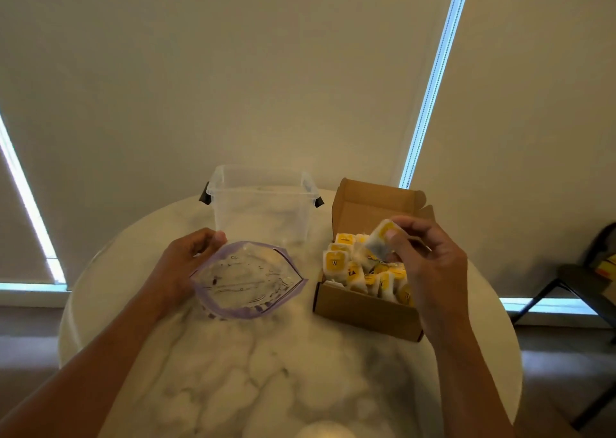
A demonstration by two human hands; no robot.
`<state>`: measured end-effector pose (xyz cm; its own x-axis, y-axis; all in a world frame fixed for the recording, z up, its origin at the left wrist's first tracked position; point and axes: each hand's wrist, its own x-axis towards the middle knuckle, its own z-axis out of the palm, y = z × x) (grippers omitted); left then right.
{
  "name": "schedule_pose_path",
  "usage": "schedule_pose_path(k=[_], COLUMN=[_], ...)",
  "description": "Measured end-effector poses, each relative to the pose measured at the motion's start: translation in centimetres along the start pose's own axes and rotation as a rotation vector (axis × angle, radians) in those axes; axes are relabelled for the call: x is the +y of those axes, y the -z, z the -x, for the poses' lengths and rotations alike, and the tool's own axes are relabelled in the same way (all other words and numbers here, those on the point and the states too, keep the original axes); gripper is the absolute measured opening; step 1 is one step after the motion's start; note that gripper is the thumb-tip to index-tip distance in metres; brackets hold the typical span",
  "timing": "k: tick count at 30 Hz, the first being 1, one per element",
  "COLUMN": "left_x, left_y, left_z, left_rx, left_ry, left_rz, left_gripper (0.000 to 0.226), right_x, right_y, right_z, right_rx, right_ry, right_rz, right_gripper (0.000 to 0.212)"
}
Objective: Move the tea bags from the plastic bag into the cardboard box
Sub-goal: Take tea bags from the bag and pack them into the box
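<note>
On the marble tabletop (266,371) the left hand (185,264) grips the seemingly empty plastic bag (248,281); the right hand (430,264) pinches what is likely the last tea bag (380,239) over the crowded cardboard box (363,311).

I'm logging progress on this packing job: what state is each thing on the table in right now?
plastic bag: mouth open, looks empty, left hand holds its rim.
cardboard box: lid flap up, packed with tea bags.
held tea bag: pinched by right hand above the box.
clear tub: lidless, looks empty.
</note>
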<state>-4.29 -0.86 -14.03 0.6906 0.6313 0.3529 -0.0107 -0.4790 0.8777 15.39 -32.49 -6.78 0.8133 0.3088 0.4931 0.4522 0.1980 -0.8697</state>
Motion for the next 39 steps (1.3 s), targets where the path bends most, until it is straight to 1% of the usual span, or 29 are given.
schedule_pose_path(k=[3,6,8,11,12,15,17,19,21,22,23,25,27,29,30,32,33,35,37,38,39], left_x=[0.0,-0.2,-0.3,-0.4,-0.4,-0.3,-0.2,0.2,0.7,0.9,1.0,1.1,1.3,1.4,1.4,1.4,1.5,1.9,2.3,2.4,2.5], left_y=[0.1,0.0,-0.1,-0.1,-0.1,-0.2,-0.5,-0.9,-1.1,-1.1,-1.0,-0.9,-0.8,-0.7,-0.7,-0.6,-0.6,-0.6,-0.7,-0.7,-0.7], left_z=[0.0,0.0,0.0,-0.1,-0.1,0.0,-0.1,-0.1,0.0,0.1,0.2,0.4,0.5,0.5,0.5,0.6,0.7,0.7,0.9,0.9,1.0], left_rx=[-0.012,-0.02,-0.016,-0.014,-0.013,-0.009,0.004,0.03,0.039,0.041,0.044,0.055,0.074,0.081,0.081,0.067,0.055,0.043,0.044,0.046,0.044], left_ry=[0.016,-0.011,-0.015,-0.036,-0.036,-0.022,0.003,0.029,0.038,0.041,0.043,0.028,0.023,0.033,0.039,0.038,0.036,0.033,0.034,0.029,0.024], left_rz=[0.039,-0.007,-0.023,-0.032,-0.019,-0.003,-0.015,-0.036,-0.04,-0.019,0.005,0.028,0.063,0.119,0.134,0.151,0.152,0.132,0.129,0.131,0.133], left_gripper=[0.029,0.035,0.04,0.029,0.03,0.043,0.044,0.044,0.046,0.046,0.045,0.043,0.039,0.034,0.031,0.027,0.027,0.029,0.03,0.03,0.031], right_x=[1.0,1.6,1.9,2.5,2.7,3.1,3.0,2.2,0.5,-0.5,-1.3,-1.8,-1.7,-1.1,-0.9,0.6,1.4,3.7,4.5,5.4,5.3], right_y=[0.9,0.7,0.4,0.0,-0.2,-0.3,-0.3,-0.6,-1.7,-2.7,-3.9,-6.7,-9.5,-11.9,-12.7,-14.7,-15.8,-18.4,-20.3,-21.0,-21.3], right_z=[0.1,0.4,0.6,0.5,0.4,0.1,0.1,0.5,1.7,2.6,3.7,6.2,7.6,7.9,8.0,7.9,7.6,6.3,4.9,4.3,3.9], right_rx=[-0.007,-0.081,-0.159,-0.293,-0.318,-0.305,-0.247,-0.154,-0.097,-0.132,-0.214,-0.454,-0.665,-0.824,-0.896,-0.978,-1.005,-1.018,-1.07,-1.048,-1.009], right_ry=[0.026,0.071,0.104,0.143,0.157,0.222,0.235,0.277,0.395,0.452,0.484,0.493,0.453,0.371,0.319,0.238,0.143,-0.02,-0.302,-0.406,-0.435], right_rz=[0.124,0.266,0.372,0.535,0.593,0.726,0.718,0.681,0.618,0.564,0.512,0.472,0.536,0.66,0.723,0.832,0.853,0.906,1.03,1.023,1.005], right_gripper=[0.018,0.021,0.021,0.025,0.027,0.033,0.032,0.026,0.021,0.018,0.015,0.014,0.022,0.033,0.039,0.053,0.057,0.057,0.057,0.05,0.039])
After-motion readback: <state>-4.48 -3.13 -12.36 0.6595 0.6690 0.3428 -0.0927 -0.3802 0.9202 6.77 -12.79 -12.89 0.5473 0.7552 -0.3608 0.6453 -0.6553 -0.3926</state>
